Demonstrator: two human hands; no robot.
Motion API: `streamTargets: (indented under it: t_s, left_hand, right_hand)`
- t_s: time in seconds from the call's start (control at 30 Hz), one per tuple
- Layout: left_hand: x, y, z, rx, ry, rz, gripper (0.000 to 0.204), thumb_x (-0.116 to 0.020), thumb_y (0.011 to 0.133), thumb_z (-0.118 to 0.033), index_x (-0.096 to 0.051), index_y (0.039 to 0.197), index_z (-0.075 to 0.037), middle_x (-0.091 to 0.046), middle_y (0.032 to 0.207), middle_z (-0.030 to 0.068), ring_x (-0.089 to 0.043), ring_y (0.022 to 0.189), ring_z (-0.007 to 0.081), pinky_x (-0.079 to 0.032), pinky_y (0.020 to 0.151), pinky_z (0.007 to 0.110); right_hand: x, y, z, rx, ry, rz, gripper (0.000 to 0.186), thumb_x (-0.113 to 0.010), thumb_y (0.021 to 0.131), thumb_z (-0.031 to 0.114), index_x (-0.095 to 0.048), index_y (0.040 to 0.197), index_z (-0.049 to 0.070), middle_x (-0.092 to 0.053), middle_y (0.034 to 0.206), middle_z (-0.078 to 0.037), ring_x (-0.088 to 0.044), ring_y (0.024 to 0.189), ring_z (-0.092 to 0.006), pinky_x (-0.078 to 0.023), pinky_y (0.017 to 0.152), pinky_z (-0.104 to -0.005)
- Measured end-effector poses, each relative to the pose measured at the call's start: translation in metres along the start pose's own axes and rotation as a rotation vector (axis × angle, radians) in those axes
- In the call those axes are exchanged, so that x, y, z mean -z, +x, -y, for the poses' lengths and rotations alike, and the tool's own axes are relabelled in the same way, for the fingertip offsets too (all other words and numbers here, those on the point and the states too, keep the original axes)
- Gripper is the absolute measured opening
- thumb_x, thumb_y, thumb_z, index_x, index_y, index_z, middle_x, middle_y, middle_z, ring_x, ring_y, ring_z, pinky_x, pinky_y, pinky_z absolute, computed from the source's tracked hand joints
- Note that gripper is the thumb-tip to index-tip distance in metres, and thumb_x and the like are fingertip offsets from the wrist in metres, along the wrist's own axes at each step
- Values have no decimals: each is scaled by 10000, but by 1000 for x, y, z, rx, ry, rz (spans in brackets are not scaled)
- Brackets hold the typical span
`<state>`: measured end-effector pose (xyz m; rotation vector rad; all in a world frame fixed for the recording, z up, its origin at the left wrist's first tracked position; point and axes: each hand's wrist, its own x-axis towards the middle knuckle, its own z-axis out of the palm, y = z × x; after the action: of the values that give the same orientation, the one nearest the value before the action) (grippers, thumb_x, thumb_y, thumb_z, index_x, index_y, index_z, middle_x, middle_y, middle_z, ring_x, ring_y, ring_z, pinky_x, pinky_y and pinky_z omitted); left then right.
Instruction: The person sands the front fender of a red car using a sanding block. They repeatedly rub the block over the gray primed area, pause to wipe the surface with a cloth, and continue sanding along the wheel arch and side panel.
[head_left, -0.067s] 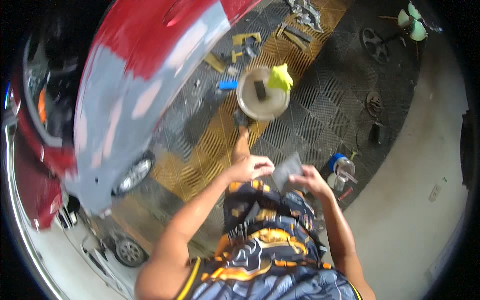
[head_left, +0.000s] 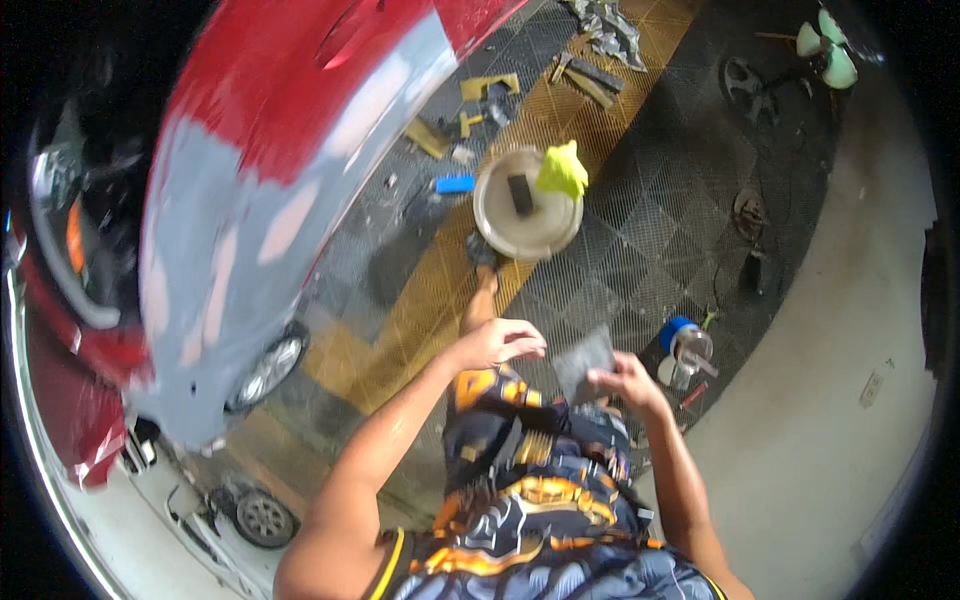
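Observation:
A grey rectangular sheet of sandpaper (head_left: pixel 584 364) hangs in front of my lap, slightly blurred. My right hand (head_left: pixel 630 380) pinches it along its right side, thumb on top. To the left of the sheet is my left hand (head_left: pixel 500 344), its fingers loosely bent, thumb apart, holding nothing. A small gap separates its fingertips from the sheet. Beyond my hands stands a round pale bucket (head_left: pixel 484 225) with a dark block (head_left: pixel 521 195) in it. A yellow-green cloth (head_left: pixel 564 170) drapes over its right rim.
Left stands a red car (head_left: pixel 290 60) with grey and pinkish patches. A blue block (head_left: pixel 454 184) lies beside the bucket; beyond are a hammer (head_left: pixel 561 68) and masking scraps (head_left: pixel 490 86). Right of my hand are a blue-lidded jar (head_left: pixel 690 345) and a pale wall (head_left: pixel 800 420). A fan (head_left: pixel 828 48) stands far right.
My left hand has drawn slightly away from the sandpaper, widening the gap. The sheet stays in my right hand. The view has shifted a little, so the bucket sits lower.

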<state>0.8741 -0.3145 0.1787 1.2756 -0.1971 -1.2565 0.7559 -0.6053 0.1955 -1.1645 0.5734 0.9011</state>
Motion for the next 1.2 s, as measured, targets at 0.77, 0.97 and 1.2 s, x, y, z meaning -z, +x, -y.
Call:
streamTargets:
  t_s: [0.77,0.97,1.2]
  left_hand:
    - [523,344,313,344,1751,-577,391,-616,855,-190,-567,1223,-68,-616,1211,100,-536,1186,265,-369,1011,417]
    - [431,289,213,173,820,-1241,649,-753,831,-382,-505,1235,61,-609,1119,257,-597,1036,420,-470,915,477]
    - [290,271,99,-363,1089,-986,606,-791,719,-130,-520,1242,9,-591,1140,167,-569,1049,351,-462,926,457]
  right_hand:
    - [20,159,-93,-134,1224,-66,215,-754,811,222,-656,808,31,-649,760,-120,-587,667,-236,-441,634,-356]
    - [24,149,-99,-114,1432,-71,169,-712,845,201,-642,796,55,-630,811,-111,-588,768,-249,-454,753,-383]
    - [52,141,-126,-17,1451,204,122,-648,943,226,-641,1012,126,-695,938,-93,-581,1177,-365,-311,1116,-564]
